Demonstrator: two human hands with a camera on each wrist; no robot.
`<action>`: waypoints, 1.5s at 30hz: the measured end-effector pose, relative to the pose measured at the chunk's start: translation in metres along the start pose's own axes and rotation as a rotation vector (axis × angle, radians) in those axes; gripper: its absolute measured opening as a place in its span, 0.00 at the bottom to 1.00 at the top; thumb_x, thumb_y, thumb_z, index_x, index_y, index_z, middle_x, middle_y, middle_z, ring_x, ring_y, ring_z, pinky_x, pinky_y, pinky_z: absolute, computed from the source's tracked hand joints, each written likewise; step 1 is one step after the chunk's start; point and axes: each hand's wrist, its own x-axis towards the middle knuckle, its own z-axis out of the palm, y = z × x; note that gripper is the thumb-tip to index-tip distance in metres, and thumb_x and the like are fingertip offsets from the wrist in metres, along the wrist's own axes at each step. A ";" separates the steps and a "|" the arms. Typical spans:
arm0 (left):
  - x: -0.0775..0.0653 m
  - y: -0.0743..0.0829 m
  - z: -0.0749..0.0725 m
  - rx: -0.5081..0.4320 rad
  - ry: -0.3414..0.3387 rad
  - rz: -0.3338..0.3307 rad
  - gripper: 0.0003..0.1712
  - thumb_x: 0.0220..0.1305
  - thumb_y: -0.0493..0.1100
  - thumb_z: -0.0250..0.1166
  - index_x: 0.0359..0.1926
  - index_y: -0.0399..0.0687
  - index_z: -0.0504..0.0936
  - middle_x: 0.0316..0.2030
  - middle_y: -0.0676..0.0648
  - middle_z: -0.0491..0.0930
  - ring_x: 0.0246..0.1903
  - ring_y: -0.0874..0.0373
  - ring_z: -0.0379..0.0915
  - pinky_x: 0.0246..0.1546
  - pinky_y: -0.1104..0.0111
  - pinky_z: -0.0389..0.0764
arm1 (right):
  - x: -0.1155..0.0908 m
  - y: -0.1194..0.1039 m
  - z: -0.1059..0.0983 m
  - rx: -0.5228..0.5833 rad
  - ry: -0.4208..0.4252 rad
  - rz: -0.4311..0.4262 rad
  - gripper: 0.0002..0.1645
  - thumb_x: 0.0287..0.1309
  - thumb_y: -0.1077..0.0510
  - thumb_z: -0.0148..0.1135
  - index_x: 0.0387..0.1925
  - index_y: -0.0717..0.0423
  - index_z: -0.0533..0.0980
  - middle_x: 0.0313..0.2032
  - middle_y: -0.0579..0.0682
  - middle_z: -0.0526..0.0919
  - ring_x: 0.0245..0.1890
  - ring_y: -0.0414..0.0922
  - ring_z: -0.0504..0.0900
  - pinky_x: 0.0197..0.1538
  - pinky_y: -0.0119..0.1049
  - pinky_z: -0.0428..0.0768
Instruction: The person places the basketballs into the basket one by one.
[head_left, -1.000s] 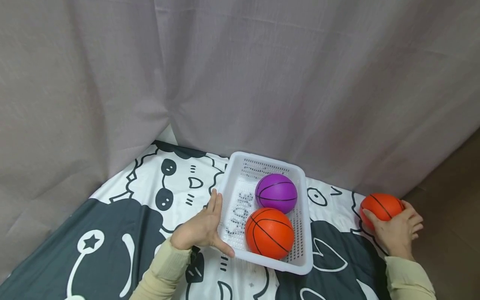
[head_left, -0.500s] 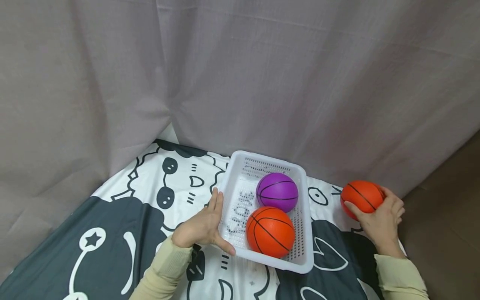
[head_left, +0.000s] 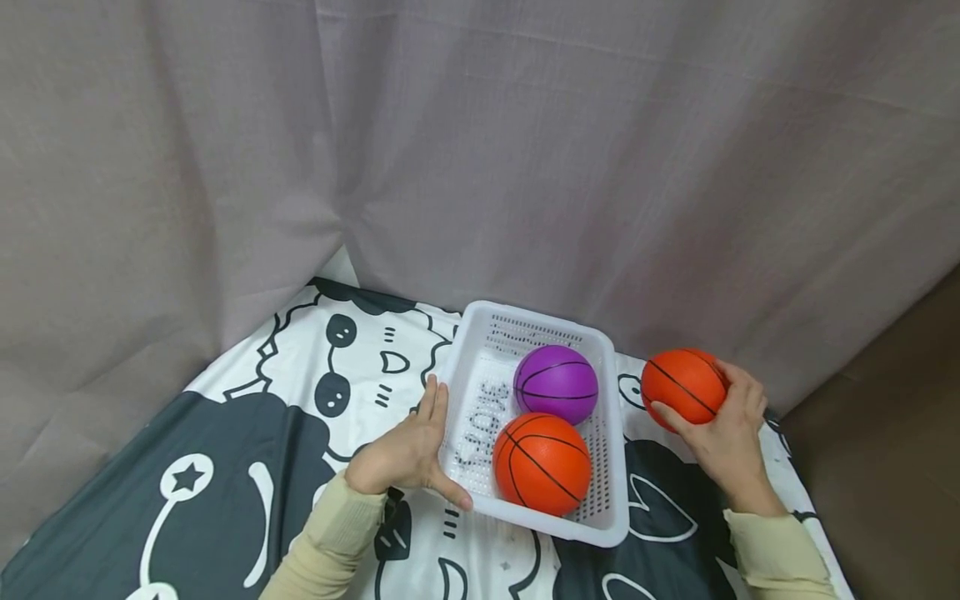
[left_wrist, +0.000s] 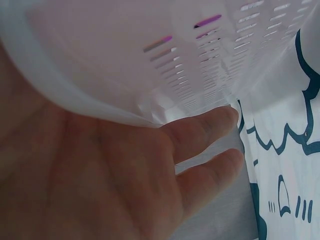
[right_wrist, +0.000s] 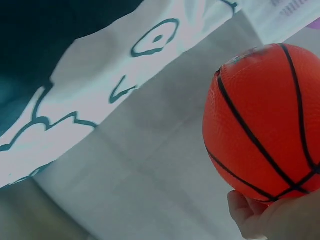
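Observation:
A small orange basketball [head_left: 684, 389] is gripped in my right hand [head_left: 729, 429], just to the right of the white plastic basket [head_left: 551, 530]. In the right wrist view the held ball [right_wrist: 270, 125] rests against my fingers [right_wrist: 242, 212], with the cloth beyond it. Inside the basket lie a purple basketball [head_left: 556, 385] and, nearer me, another orange basketball [head_left: 542, 463]. My left hand [head_left: 408, 450] rests against the basket's left side, its fingers straight and the thumb at the near corner. The left wrist view shows those fingers [left_wrist: 205, 127] along the slotted wall.
A black-and-white cartoon-print cloth [head_left: 217, 492] lies under the basket. Grey curtain fabric [head_left: 480, 150] hangs behind, close to the basket's far rim. At the right, a brown surface [head_left: 885, 467] borders the cloth's edge.
My right hand has carried the orange basketball leftward and slightly farther back, toward the basket. The left hand, the basket and the balls in it stay nearly where they were.

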 end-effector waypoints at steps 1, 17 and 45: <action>0.000 0.000 0.000 -0.001 0.000 0.001 0.93 0.20 0.71 0.80 0.74 0.33 0.31 0.72 0.33 0.20 0.64 0.30 0.57 0.64 0.51 0.64 | 0.000 -0.003 0.001 -0.001 -0.002 -0.018 0.63 0.43 0.53 0.78 0.73 0.47 0.48 0.67 0.61 0.53 0.64 0.59 0.52 0.50 0.70 0.67; 0.000 0.000 0.000 0.008 0.002 -0.001 0.92 0.20 0.70 0.80 0.74 0.32 0.32 0.72 0.33 0.21 0.65 0.30 0.56 0.64 0.52 0.64 | -0.002 -0.042 0.011 -0.010 0.043 -0.442 0.65 0.24 0.58 0.86 0.68 0.59 0.61 0.67 0.65 0.57 0.62 0.64 0.56 0.46 0.62 0.68; 0.001 -0.002 0.000 0.006 0.001 0.002 0.92 0.21 0.72 0.79 0.74 0.33 0.32 0.73 0.33 0.21 0.64 0.30 0.58 0.64 0.51 0.64 | -0.016 -0.078 0.034 0.104 -0.138 -0.412 0.71 0.30 0.48 0.85 0.69 0.57 0.47 0.65 0.61 0.55 0.57 0.60 0.68 0.48 0.64 0.77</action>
